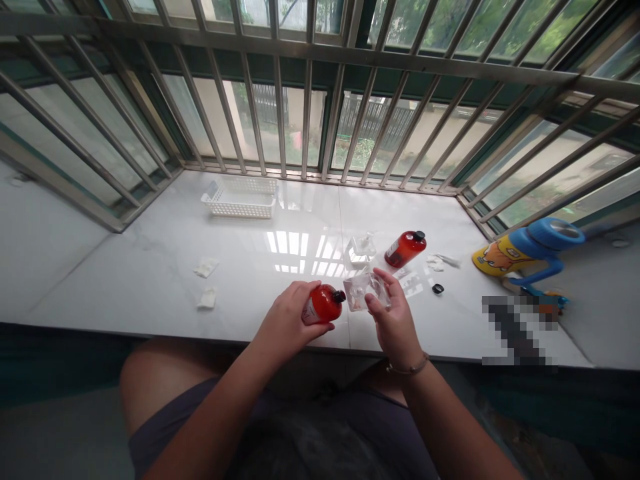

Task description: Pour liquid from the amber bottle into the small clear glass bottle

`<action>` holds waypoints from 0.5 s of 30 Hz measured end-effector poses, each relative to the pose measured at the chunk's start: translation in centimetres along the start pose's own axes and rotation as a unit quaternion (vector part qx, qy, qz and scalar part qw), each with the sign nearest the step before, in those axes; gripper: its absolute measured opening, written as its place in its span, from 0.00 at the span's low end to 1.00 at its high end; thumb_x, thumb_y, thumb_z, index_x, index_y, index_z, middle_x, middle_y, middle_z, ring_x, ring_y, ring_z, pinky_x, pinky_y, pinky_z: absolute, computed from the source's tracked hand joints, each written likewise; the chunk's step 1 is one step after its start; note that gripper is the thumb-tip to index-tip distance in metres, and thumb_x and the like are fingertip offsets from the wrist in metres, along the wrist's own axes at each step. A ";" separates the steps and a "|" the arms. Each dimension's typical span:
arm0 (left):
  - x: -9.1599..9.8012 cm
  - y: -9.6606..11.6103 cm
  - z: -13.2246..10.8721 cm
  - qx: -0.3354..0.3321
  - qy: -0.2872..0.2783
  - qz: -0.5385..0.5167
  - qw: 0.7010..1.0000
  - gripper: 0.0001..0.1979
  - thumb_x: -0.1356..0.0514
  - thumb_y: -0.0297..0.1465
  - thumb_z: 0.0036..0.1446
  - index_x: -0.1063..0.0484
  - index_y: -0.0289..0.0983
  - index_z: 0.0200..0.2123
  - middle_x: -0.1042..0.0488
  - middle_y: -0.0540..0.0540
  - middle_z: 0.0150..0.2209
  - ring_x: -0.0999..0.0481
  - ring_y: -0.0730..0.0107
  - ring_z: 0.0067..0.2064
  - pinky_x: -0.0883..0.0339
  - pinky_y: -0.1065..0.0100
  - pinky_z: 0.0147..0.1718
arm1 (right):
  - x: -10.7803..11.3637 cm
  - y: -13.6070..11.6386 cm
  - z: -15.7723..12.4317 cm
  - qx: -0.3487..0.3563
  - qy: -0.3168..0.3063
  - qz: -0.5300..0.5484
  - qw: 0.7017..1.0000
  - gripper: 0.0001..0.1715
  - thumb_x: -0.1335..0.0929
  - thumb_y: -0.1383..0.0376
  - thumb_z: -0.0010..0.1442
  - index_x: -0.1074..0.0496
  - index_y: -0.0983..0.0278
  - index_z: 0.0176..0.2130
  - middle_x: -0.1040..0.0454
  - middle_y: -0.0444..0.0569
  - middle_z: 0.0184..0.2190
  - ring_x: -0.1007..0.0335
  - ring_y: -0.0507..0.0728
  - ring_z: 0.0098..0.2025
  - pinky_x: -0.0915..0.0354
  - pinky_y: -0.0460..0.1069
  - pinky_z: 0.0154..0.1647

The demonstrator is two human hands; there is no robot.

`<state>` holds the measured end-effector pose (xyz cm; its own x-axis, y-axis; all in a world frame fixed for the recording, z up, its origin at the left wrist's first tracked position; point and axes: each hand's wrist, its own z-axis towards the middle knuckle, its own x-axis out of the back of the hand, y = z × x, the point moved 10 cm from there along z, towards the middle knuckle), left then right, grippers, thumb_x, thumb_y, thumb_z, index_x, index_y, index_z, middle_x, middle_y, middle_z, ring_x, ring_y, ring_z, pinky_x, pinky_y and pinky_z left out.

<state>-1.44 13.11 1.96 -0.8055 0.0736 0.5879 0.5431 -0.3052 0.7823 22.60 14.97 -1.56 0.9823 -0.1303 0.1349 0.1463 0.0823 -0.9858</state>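
Red plastic bottle is held in the left hand, fingers curled around its body, with the black cap end pointing toward the right hand. The left grip is closed on the bottle. The right hand is partly open, fingers and thumb pinching the edges of a clear plastic packet, which sits just beside the bottle's cap, apparently not touching it. Contents of the packet cannot be determined.

A second red bottle lies on its side on the white marble counter, just behind the hands. A second clear packet rests next to it. A small black piece lies to the right, its identity uncertain. Two white paper scraps lie left of the hands.

Current state: both bottles are out of the white plastic basket, which stands near the window bars. A blue-and-yellow cup stands at the far right.
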 end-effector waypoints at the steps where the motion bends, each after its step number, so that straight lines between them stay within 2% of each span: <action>1: -0.1 -0.1 0.0 0.003 -0.002 -0.001 1.000 0.42 0.19 0.32 0.50 0.32 0.48 0.65 0.25 0.43 0.58 0.23 0.49 0.59 0.27 0.50 0.61 | 0.0 -0.3 0.0 0.005 -0.004 -0.010 1.000 0.40 0.24 0.46 0.63 0.31 0.55 0.67 0.27 0.55 0.63 0.29 0.69 0.64 0.24 0.61 0.56; 8: -0.8 -0.9 -0.3 0.019 -0.005 -0.016 1.000 0.42 0.19 0.34 0.50 0.32 0.47 0.65 0.26 0.44 0.59 0.23 0.51 0.60 0.27 0.51 0.61 | -0.4 -1.8 -0.2 0.010 -0.020 -0.065 0.998 0.43 0.22 0.45 0.61 0.32 0.54 0.67 0.29 0.56 0.65 0.26 0.69 0.60 0.21 0.56 0.44; 15: -1.1 -1.1 -0.5 0.028 -0.009 -0.034 0.999 0.41 0.19 0.34 0.50 0.32 0.47 0.64 0.25 0.43 0.59 0.23 0.50 0.60 0.27 0.51 0.61 | -0.6 -4.1 -0.3 0.076 -0.025 -0.130 0.988 0.40 0.22 0.47 0.60 0.31 0.55 0.66 0.28 0.55 0.64 0.27 0.69 0.61 0.25 0.62 0.59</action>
<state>-1.25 12.91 0.31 -0.8365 0.1100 0.5368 0.5005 -0.2453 0.8303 21.34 14.47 2.33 0.9129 -0.1182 0.3907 0.4073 0.2000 -0.8911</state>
